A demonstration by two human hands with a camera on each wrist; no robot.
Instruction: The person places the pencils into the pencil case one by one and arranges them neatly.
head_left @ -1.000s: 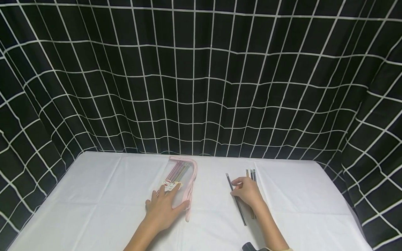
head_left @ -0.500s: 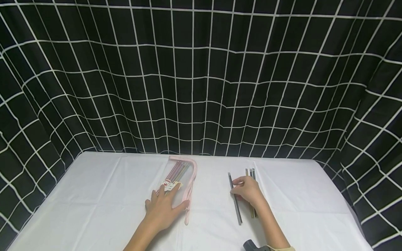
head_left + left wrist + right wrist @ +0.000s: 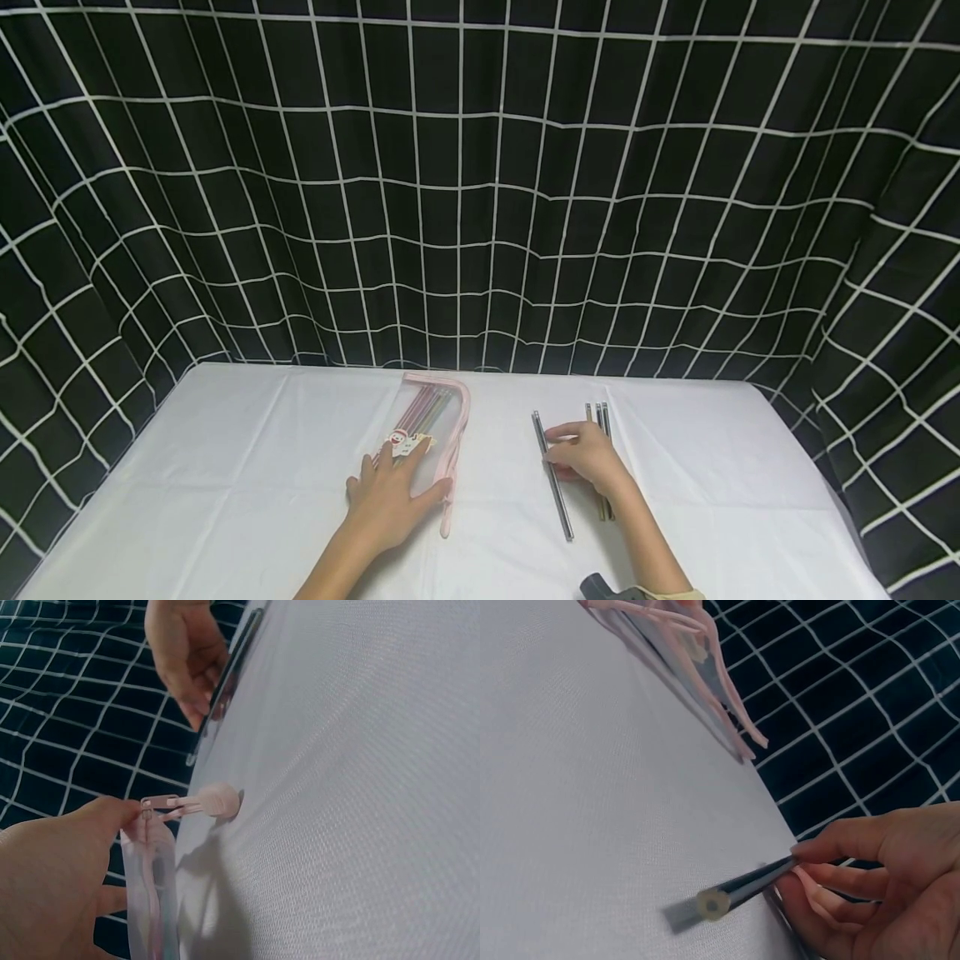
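My left hand [image 3: 388,502] rests with spread fingers on a clear pencil case [image 3: 450,429] with pink zipper edging. Several pink and greenish pencils [image 3: 423,410] lie inside, behind a cartoon sticker [image 3: 408,442]. In the left wrist view the thumb touches the zipper end beside a pink zipper pull [image 3: 217,801]. My right hand [image 3: 592,457] pinches a dark, shiny pencil [image 3: 558,496] between thumb and fingers; its blunt end [image 3: 713,904] shows pale wood round a dark core. Under the right hand lie one tan pencil [image 3: 589,412] and two dark pencils [image 3: 602,413], partly hidden.
A white cloth [image 3: 225,467] covers the table, with fold creases in it. Behind and at both sides hangs a black curtain [image 3: 480,208] with white grid lines. A dark grey device [image 3: 600,588] shows at the right wrist, beside a tan sleeve.
The pencil in my right hand has turned and shifted, first slightly right at its top, then left toward the pencil case. The left hand stays in place on the case.
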